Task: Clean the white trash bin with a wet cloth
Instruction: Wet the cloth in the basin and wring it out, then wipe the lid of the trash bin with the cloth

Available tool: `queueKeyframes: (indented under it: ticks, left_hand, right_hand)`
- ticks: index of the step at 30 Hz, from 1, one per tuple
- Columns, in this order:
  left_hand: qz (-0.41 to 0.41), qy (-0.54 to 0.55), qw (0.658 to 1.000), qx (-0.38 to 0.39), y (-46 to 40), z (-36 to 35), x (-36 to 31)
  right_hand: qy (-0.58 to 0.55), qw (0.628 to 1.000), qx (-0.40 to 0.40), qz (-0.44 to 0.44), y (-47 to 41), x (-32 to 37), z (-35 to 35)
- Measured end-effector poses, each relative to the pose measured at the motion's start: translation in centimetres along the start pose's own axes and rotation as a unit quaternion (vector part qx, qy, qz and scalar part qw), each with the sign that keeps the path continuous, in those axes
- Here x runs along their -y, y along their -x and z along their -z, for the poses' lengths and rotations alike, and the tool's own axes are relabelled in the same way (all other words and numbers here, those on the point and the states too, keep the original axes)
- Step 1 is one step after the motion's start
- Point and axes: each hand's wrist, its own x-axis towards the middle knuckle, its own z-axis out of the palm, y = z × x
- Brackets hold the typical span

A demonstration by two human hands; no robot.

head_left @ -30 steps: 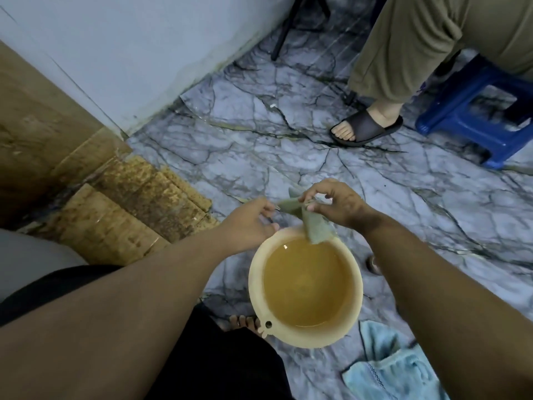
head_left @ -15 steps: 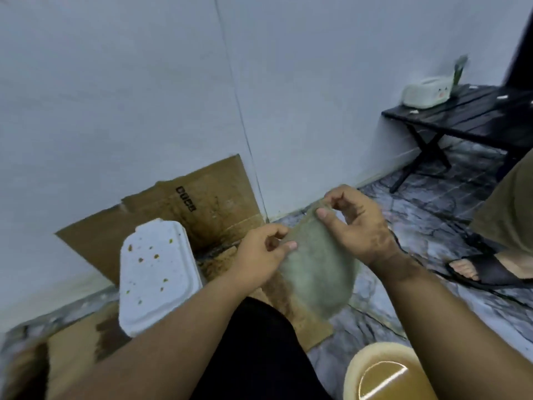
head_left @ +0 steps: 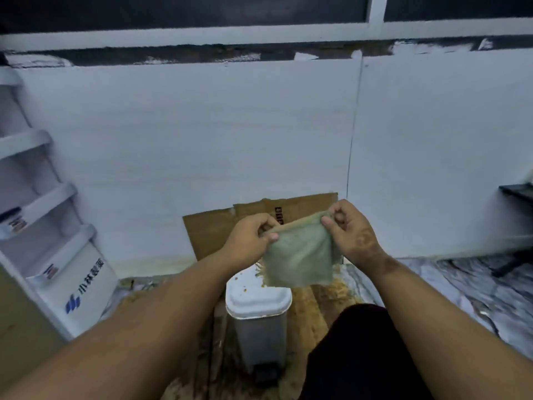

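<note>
Against white wall, both hands, left hand point(head_left: 250, 237) and right hand point(head_left: 350, 230), pinch green cloth point(head_left: 300, 259); cardboard point(head_left: 213, 230) print seemingly unreadable

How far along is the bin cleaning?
Barely begun. Both hands, left hand and right hand, pinch the top corners of the green cloth, spread open above the white trash bin. Yellowish specks remain on its lid, so all the wiping is left.

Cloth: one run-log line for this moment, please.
cloth: spread above bin lid | left hand, right hand: pinching top corners | white trash bin: lid speckled, unwiped
</note>
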Motion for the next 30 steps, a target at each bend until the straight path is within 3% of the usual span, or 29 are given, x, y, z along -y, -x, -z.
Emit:
queueKeyframes:
  ticks: [5,15,20,23,27,30]
  left_hand:
    - [0.041,0.023,0.998,0.043,1.5,0.0,3.1]
    - [0.115,0.076,0.985,0.103,1.2,-2.5,9.3]
    - [0.120,0.127,0.984,0.044,-3.5,-2.8,11.7]
    - [0.135,0.067,0.988,-0.025,-5.7,-4.2,14.7]
    - [0.171,-0.023,0.982,-0.079,-4.3,-6.7,19.3]
    - [0.181,0.010,0.980,-0.077,-2.9,-7.7,21.1]
  right_hand:
    - [0.024,0.997,0.059,-0.035,0.4,-2.6,-2.4]
    - [0.019,0.971,0.122,-0.204,1.4,-8.1,-5.8]
    - [0.054,0.975,0.053,-0.210,-2.8,-10.1,-8.4]
    - [0.134,0.979,0.000,-0.155,-2.3,-11.1,-11.7]
    - [0.241,0.949,0.157,-0.126,2.6,-12.4,-16.9]
    - [0.267,0.934,0.187,-0.149,2.5,-12.8,-18.2]
